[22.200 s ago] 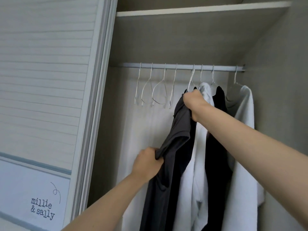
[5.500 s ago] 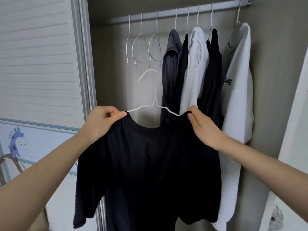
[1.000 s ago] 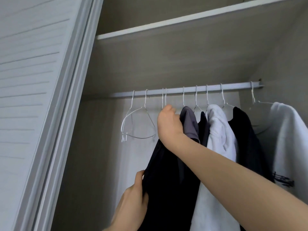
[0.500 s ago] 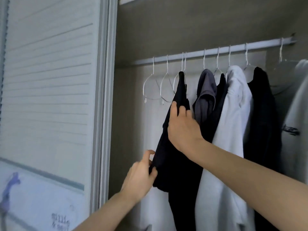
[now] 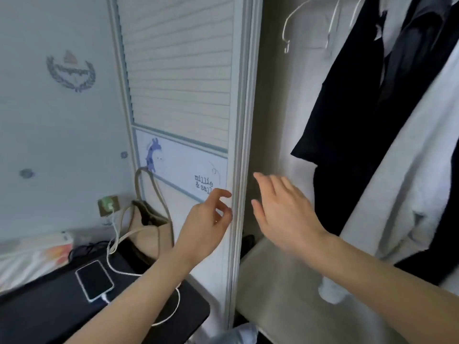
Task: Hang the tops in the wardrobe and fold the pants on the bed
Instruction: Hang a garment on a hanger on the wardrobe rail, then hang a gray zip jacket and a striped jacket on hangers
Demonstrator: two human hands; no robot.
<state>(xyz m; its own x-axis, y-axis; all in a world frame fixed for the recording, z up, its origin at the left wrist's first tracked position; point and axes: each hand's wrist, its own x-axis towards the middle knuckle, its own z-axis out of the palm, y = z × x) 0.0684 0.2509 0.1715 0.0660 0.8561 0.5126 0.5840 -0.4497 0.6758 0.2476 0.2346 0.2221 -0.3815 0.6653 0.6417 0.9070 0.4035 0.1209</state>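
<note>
While both the left hand [image 5: 208, 219] and right hand [image 5: 280, 209] are held loosely spread and empty beside the wardrobe door frame [image 5: 244, 120], the black top [image 5: 347, 108], judged soft and light, is best gripped at its shoulders

Black top [image 5: 347, 100] hangs in the wardrobe [image 5: 244, 120] — white top [image 5: 409, 170] just beside it.

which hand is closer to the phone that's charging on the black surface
Left. The left hand hangs above and to the right of the phone, in front of the wardrobe door. The right hand is farther right, past the door's edge, inside the wardrobe opening.
</note>
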